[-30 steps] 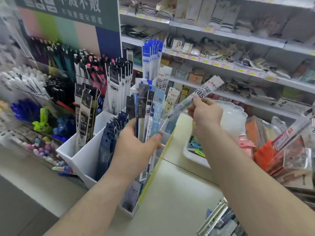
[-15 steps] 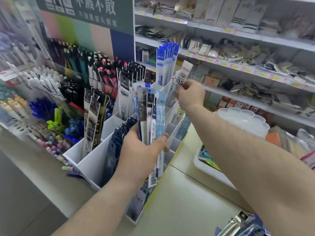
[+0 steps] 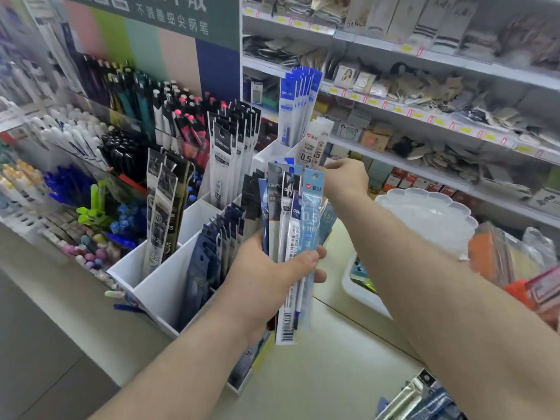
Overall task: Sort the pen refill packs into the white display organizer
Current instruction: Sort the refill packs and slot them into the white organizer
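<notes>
The white display organizer [image 3: 165, 287] stands on the counter, its compartments filled with upright refill packs: black-and-gold ones [image 3: 160, 207], dark blue ones [image 3: 209, 262], white ones [image 3: 230, 153] and tall blue ones [image 3: 298, 98]. My left hand [image 3: 266, 280] grips a fanned bundle of refill packs [image 3: 292, 219] in front of the organizer, a light blue 0.5 pack outermost. My right hand [image 3: 347, 177] hovers with loosely curled fingers, holding nothing, just right of a white 0.5 pack [image 3: 306, 150] that stands in a rear compartment.
A pen display [image 3: 121, 137] fills the left side. Store shelves [image 3: 424, 116] run along the right. A white scalloped dish [image 3: 424, 213] and a white bin [image 3: 363, 294] sit right of the organizer. More packs [image 3: 418, 401] lie at the bottom right on the beige counter [image 3: 318, 374].
My right hand carried the white 0.5 pack from mid-air to the rear compartment, let it go there and drew back slightly. The left hand kept its bundle.
</notes>
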A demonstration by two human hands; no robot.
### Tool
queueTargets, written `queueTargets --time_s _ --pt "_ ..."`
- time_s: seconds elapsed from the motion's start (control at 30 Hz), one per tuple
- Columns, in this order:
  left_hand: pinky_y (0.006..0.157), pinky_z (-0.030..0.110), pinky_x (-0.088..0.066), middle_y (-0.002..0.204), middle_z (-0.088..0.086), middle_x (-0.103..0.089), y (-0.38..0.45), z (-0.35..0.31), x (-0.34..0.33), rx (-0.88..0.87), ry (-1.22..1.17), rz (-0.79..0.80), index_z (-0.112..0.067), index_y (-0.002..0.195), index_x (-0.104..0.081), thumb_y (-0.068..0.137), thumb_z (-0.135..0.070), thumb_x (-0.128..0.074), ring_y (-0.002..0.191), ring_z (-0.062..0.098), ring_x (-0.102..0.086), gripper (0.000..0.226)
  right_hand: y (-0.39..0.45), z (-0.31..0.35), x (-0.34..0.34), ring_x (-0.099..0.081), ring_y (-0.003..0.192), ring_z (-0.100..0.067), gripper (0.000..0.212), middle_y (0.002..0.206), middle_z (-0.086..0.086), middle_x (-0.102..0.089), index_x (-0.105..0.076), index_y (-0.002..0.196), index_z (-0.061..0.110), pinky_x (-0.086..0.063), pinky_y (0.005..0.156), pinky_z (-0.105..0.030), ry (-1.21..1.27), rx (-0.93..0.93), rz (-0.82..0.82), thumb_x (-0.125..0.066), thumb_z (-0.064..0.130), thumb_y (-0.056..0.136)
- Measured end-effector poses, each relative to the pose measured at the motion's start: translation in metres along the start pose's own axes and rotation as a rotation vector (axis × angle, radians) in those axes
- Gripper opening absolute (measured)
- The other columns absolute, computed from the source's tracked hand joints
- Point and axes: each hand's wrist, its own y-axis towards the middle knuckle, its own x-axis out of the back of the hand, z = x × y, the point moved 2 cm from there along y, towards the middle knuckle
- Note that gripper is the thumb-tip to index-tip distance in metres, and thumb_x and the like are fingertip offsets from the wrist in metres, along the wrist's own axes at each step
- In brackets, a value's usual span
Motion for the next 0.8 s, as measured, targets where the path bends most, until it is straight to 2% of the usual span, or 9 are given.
queueTargets --time_s 0.07,0.13,0.23,0.3,0.43,0.53,0.63,0.7,0.8 --pt "0.068 0.030 -0.060 0.095 0.004 -0.077 0.000 0.006 -0.001 0.040 -0.050 0.024 -0.014 0.120 -0.062 0.090 -0.005 -0.067 0.075 0.018 -0.074 0.032 -0.029 -0.006 0.016 -0.059 0.071 -0.016 0.021 0.071 0.002 -0.063 -0.064 0.070 0.015 -0.051 0.066 -0.032 0.250 -0.062 -0.014 -0.071 0.024 0.088" --pt "0.067 0.029 -0.060 0.096 0.004 -0.077 0.000 0.011 -0.004 0.067 -0.072 0.043 -0.012 0.122 -0.062 0.090 -0.007 -0.067 0.077 0.019 -0.075 0.033 -0.070 -0.013 0.033 -0.043 0.054 -0.011 0.023 0.063 0.002 -0.054 -0.066 0.077 0.012 -0.036 0.052 -0.026 0.466 -0.127 0.076 -0.066 0.029 0.093" --pt "0.070 0.029 -0.059 0.100 0.008 -0.076 0.001 0.015 -0.011 0.063 -0.110 0.094 -0.012 0.118 -0.065 0.091 -0.002 -0.065 0.082 0.022 -0.073 0.029 -0.129 -0.027 0.050 -0.037 0.049 -0.010 0.031 0.059 0.001 -0.049 -0.064 0.075 0.013 -0.030 0.050 -0.026 0.529 -0.193 0.267 -0.062 0.038 0.094" --pt "0.069 0.029 -0.058 0.093 0.009 -0.075 0.001 0.020 -0.017 0.080 -0.146 0.133 -0.010 0.109 -0.067 0.091 0.005 -0.061 0.079 0.021 -0.071 0.024 -0.153 -0.037 0.054 -0.039 0.050 -0.015 0.029 0.059 -0.004 -0.049 -0.063 0.072 0.008 -0.033 0.050 -0.028 0.481 -0.160 0.335 -0.070 0.031 0.089" --pt "0.056 0.024 -0.053 0.076 0.007 -0.070 -0.005 0.030 -0.031 0.206 -0.158 0.219 -0.005 0.108 -0.065 0.093 0.007 -0.056 0.064 0.015 -0.067 0.021 -0.168 -0.056 0.058 -0.042 0.056 -0.020 0.028 0.064 -0.013 -0.046 -0.057 0.069 -0.010 -0.035 0.044 -0.024 0.447 -0.107 0.217 -0.075 0.008 0.081" --pt "0.052 0.029 -0.054 0.081 0.015 -0.067 -0.011 0.035 -0.034 0.320 -0.125 0.232 -0.005 0.109 -0.066 0.094 0.002 -0.051 0.064 0.022 -0.066 0.023 -0.173 -0.062 0.063 -0.044 0.065 -0.024 0.042 0.071 -0.014 -0.049 -0.051 0.081 -0.019 -0.040 0.056 -0.035 0.461 -0.102 0.135 -0.074 0.015 0.074" --pt "0.058 0.037 -0.060 0.085 0.018 -0.070 -0.015 0.039 -0.035 0.350 -0.108 0.225 -0.006 0.112 -0.065 0.093 0.002 -0.050 0.068 0.028 -0.069 0.025 -0.179 -0.066 0.069 -0.050 0.070 -0.026 0.036 0.073 -0.017 -0.055 -0.057 0.078 -0.009 -0.047 0.062 -0.050 0.466 -0.111 0.059 -0.069 0.024 0.069" --pt "0.060 0.037 -0.061 0.088 0.013 -0.076 -0.018 0.040 -0.034 0.317 -0.078 0.226 -0.009 0.113 -0.065 0.095 0.002 -0.055 0.073 0.026 -0.073 0.024 -0.182 -0.070 0.074 -0.058 0.068 -0.028 0.021 0.077 -0.021 -0.063 -0.064 0.078 -0.001 -0.054 0.066 -0.057 0.473 -0.122 0.012 -0.068 0.020 0.079" --pt "0.060 0.031 -0.060 0.090 0.005 -0.078 -0.023 0.041 -0.030 0.292 -0.054 0.263 -0.018 0.109 -0.065 0.096 0.000 -0.055 0.077 0.020 -0.075 0.024 -0.186 -0.076 0.084 -0.060 0.052 -0.020 0.009 0.072 -0.015 -0.062 -0.063 0.095 0.005 -0.054 0.054 -0.041 0.550 -0.151 -0.055 -0.055 0.009 0.098"
